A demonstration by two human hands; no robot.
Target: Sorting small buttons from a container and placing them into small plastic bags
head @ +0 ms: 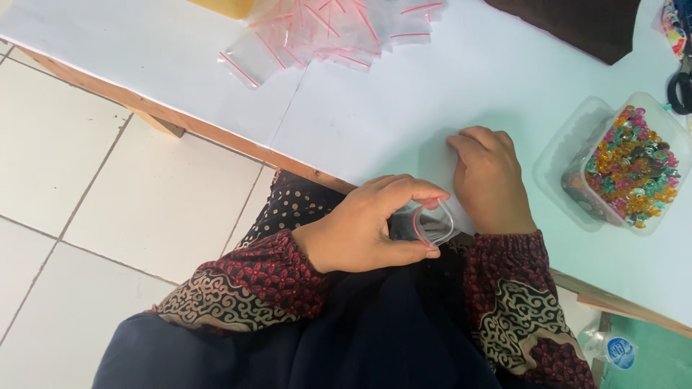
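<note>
My left hand (367, 227) holds a small clear zip bag (431, 222) with a red strip, pinching its mouth open between thumb and fingers just below the table edge. My right hand (490, 176) rests knuckles-up on the white table (404, 108), fingers curled under, right beside the bag; whether it holds anything is hidden. A clear plastic tub of colourful beads (631, 166) stands to the right of my right hand. A pile of empty clear zip bags (331, 29) with red strips lies at the far side of the table.
Black scissors (680, 90) lie at the right edge beyond the tub. A dark cloth (577, 25) sits at the top right. A plastic bottle (613, 349) stands on the floor at the lower right. White floor tiles (108, 180) fill the left.
</note>
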